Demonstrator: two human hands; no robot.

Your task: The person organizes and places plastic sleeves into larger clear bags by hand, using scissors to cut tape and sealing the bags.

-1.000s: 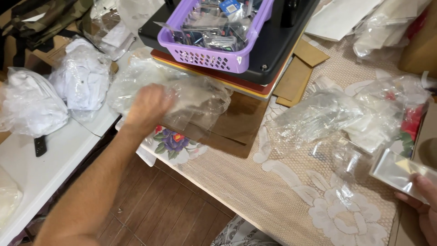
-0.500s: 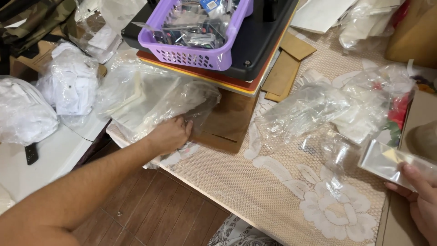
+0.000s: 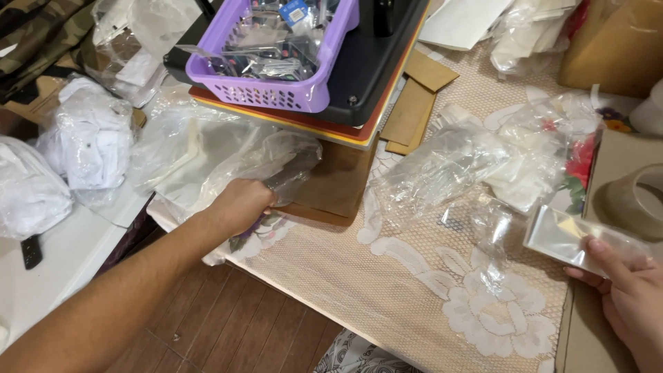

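- Clear crinkled plastic, a large bag, lies over the left edge of the counter, its long axis running from the lower left up toward the stacked boards; how far it reaches under them is hidden.
- Left hand is closed around the bag's lower fold, fingers tucked into the plastic and out of sight.
- Right hand is cut off by the frame's lower right corner; its thumb and fingers pinch the near edge of a small shiny flat sleeve, which points up and to the left.
- More loose transparent wrappers are heaped on the lace cloth between the hands; their separate outlines are hard to tell apart.
- Purple slotted basket sits on a dark slab atop red and yellow boards, filled with small packets too small to make out.
- White bundles in plastic lie at the far left, and a roll of tape stands near the right edge.
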